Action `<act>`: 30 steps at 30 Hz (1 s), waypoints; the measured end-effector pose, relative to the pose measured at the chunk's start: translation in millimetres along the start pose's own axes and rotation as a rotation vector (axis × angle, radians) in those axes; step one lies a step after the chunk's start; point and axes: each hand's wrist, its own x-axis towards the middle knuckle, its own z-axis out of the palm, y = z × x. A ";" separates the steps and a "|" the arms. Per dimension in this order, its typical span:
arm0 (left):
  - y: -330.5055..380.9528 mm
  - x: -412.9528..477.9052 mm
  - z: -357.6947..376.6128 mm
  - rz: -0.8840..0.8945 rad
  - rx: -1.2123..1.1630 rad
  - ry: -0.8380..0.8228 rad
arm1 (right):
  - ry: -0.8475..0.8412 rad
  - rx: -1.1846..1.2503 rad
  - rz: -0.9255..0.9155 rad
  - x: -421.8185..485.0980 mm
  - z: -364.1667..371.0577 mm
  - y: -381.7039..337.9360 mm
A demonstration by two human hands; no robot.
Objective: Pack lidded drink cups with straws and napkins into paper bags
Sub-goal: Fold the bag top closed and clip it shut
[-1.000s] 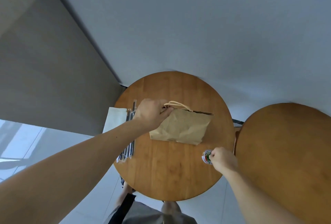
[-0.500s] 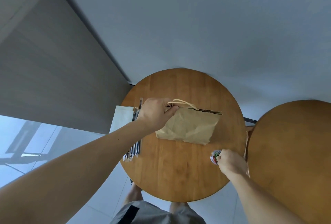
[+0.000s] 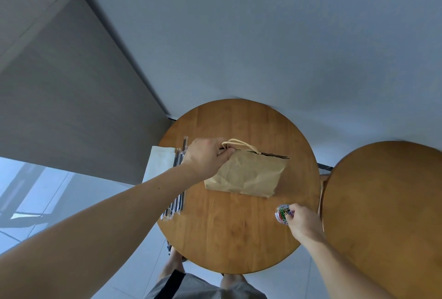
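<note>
Gripping the top corner of the brown paper bag [image 3: 248,175], the left hand [image 3: 204,157] is curling its fingers and thumb round the paper just where the pale twisted handles [image 3: 239,142] are arching up. The bag is stretching away from that hand across the round wooden table [image 3: 229,234], towards the right hand's side. The right hand [image 3: 304,223] is sitting nearer the person, well apart from the bag. Its fingers are curling over a small clear tub of coloured paper clips [image 3: 281,213] close to the table's rim.

Bare wood is lying open between the two hands, and more is running beyond the bag to the far rim. Just outside the right hand, a second round table [image 3: 387,215] is nearly meeting the first, leaving little room on that side. Outside the left wrist, wrapped straws [image 3: 178,179] are lying in a row along the rim. White napkins [image 3: 159,164] beside them are hanging partly over the edge.

The bag's kraft paper is looking matte and heavily creased, its mouth showing only as a thin dark line. Both tabletops are showing smooth, warm-toned planks with visible grain. The straws are dark sticks in clear sleeves.

The bag's inside is staying out of sight, and it is hard to tell whether the bag is standing or lying flat. The left forearm is covering part of the straw row. The right fingertips are hiding behind the tub, so whether they are pinching the tub or a clip cannot be told. The second table is running off the picture's edge.
</note>
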 end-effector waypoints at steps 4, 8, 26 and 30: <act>2.2 1.0 -3.0 0.002 0.033 -0.044 | -0.023 0.158 -0.063 -10.2 -15.8 -9.5; 9.9 8.7 -8.6 -0.014 0.036 -0.109 | -0.007 0.405 -0.231 -24.6 -56.5 -44.4; 4.9 23.9 -8.7 0.047 -0.003 -0.144 | 0.426 0.569 -0.541 -15.0 -146.5 -155.2; 3.9 24.9 -7.5 0.087 0.026 -0.109 | 0.356 0.547 -0.524 -10.4 -149.1 -158.7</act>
